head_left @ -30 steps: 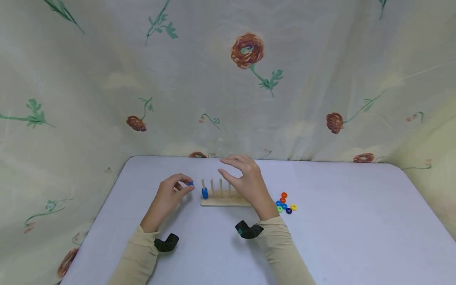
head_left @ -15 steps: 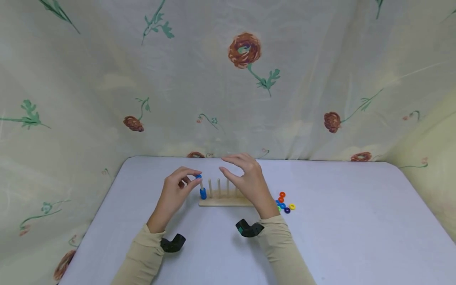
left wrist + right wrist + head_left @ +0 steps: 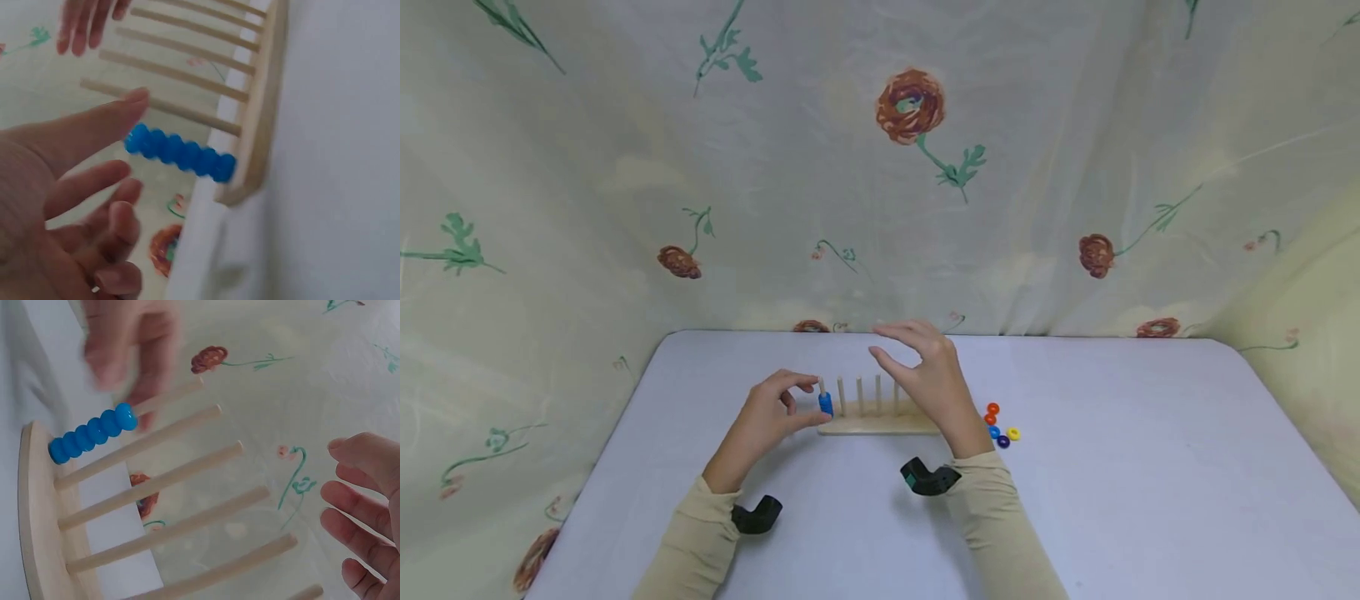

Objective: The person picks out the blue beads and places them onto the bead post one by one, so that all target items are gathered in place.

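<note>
A wooden peg stand [image 3: 876, 427] sits on the table with several upright pegs in a row. On its leftmost peg is a stack of several blue rings [image 3: 825, 405], packed down to the base in the right wrist view, while the tip of that peg [image 3: 178, 394] sticks out above. My left hand [image 3: 766, 415] is beside this stack, thumb and fingers spread apart with no ring between them; the thumb tip is right at the stack. My right hand [image 3: 934, 375] hovers over the stand's right end with thumb and fingers parted, holding nothing, and hides that end from the head view.
Loose rings lie right of the stand, past my right wrist: orange [image 3: 992, 408], blue [image 3: 994, 432], purple [image 3: 1003, 442] and yellow [image 3: 1013, 434]. Behind the white table [image 3: 1120, 467] hangs a flowered curtain [image 3: 1015, 167]. A black wrist camera [image 3: 758, 515] juts from my left sleeve.
My left hand has brought a blue ring rightward to the leftmost peg and let it go; the ring has slid down, making the stack taller. My right hand has hardly moved.
</note>
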A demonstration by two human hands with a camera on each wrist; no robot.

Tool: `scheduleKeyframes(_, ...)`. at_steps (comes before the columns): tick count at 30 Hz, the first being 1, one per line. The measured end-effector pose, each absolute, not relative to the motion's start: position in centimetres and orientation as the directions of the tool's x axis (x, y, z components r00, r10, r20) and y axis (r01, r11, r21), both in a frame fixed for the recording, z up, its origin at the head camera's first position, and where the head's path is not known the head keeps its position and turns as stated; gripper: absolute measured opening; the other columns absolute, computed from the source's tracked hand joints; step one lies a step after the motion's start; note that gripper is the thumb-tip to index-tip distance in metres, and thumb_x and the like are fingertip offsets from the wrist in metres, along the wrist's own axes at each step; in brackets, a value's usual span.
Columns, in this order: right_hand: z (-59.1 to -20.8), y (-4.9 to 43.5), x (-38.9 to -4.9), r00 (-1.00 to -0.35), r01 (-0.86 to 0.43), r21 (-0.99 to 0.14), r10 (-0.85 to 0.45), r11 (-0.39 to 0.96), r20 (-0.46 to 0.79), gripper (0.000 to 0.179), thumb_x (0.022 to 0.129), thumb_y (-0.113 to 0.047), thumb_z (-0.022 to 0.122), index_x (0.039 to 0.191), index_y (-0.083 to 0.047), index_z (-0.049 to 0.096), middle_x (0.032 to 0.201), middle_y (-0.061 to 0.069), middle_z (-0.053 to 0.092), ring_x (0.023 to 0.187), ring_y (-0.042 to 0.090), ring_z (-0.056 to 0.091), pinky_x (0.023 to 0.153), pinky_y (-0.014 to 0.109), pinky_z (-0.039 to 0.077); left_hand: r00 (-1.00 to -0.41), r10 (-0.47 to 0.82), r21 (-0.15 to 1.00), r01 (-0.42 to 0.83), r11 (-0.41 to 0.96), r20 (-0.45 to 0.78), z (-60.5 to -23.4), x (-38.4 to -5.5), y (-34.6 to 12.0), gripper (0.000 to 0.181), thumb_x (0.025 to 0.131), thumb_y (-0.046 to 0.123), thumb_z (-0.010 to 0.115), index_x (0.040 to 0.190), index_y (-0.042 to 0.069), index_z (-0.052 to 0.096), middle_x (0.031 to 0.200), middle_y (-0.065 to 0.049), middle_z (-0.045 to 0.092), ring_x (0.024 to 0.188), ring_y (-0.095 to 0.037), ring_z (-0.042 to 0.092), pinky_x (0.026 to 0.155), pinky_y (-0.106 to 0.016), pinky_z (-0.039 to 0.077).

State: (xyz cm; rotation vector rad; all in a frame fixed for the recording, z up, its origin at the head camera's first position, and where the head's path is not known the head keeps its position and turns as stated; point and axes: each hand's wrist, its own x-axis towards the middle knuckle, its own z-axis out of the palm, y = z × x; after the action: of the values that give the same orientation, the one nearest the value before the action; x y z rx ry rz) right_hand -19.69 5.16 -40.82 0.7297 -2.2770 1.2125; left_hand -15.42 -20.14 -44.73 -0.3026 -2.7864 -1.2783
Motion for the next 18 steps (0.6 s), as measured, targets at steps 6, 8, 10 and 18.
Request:
scheduleKeyframes(6,-40.6,6.1,-19.8,-0.764,-0.627,-0.621,-0.218,0.470,0.607,0.028,0.092,-0.018,0.080,0.119,-0.013,0.078,0.116,0.005,0.077,0.114,0.023,0.069,0.101,0.044,0.055,-0.985,0.157,0.735,0.050,0.677,-0.077,-47.2,-15.9,-20.3,0.064,0.074,0.024,0.095,0.127,0.000,0.069,0.106,-0.009,0.070,0.071,-0.013,0.049,0.063,-0.024,0.042)
scheduleKeyframes(8,-40.6,6.6,-19.9,-0.762,-0.629,-0.620,-0.215,0.468,0.611,0.028,0.092,-0.018,0.080,0.119,-0.012,0.078,0.116,0.006,0.077,0.113,0.024,0.070,0.102,0.045,0.054,-0.987,0.139,0.741,0.032,0.671,-0.083,-47.6,-15.9,-20.1,0.062,0.075,0.024,0.094,0.127,0.001,0.069,0.104,-0.006,0.069,0.072,-0.013,0.049,0.064,-0.025,0.042)
scheduleKeyframes(10,-40.5,7.2,-20.0,-0.763,-0.627,-0.624,-0.206,0.467,0.612,0.028,0.092,-0.016,0.080,0.119,-0.010,0.078,0.116,0.007,0.077,0.113,0.026,0.071,0.109,0.047,0.049,-0.991,0.122,0.743,0.037,0.668,-0.060,-47.9,-15.9,-20.0,0.058,0.076,0.024,0.094,0.124,0.003,0.070,0.101,-0.005,0.069,0.072,-0.014,0.049,0.064,-0.025,0.041)
scheduleKeyframes(18,-41.0,10.9,-19.6,-0.798,-0.581,-0.625,-0.216,0.521,0.562,0.029,0.090,-0.015,0.081,0.119,-0.010,0.078,0.116,0.008,0.077,0.117,0.027,0.068,0.102,0.049,0.054,-0.995,0.097,0.722,0.056,0.690,-0.016,-48.2,-15.9,-19.7,0.053,0.077,0.030,0.093,0.120,0.007,0.072,0.098,0.000,0.071,0.071,-0.011,0.049,0.061,-0.024,0.038)
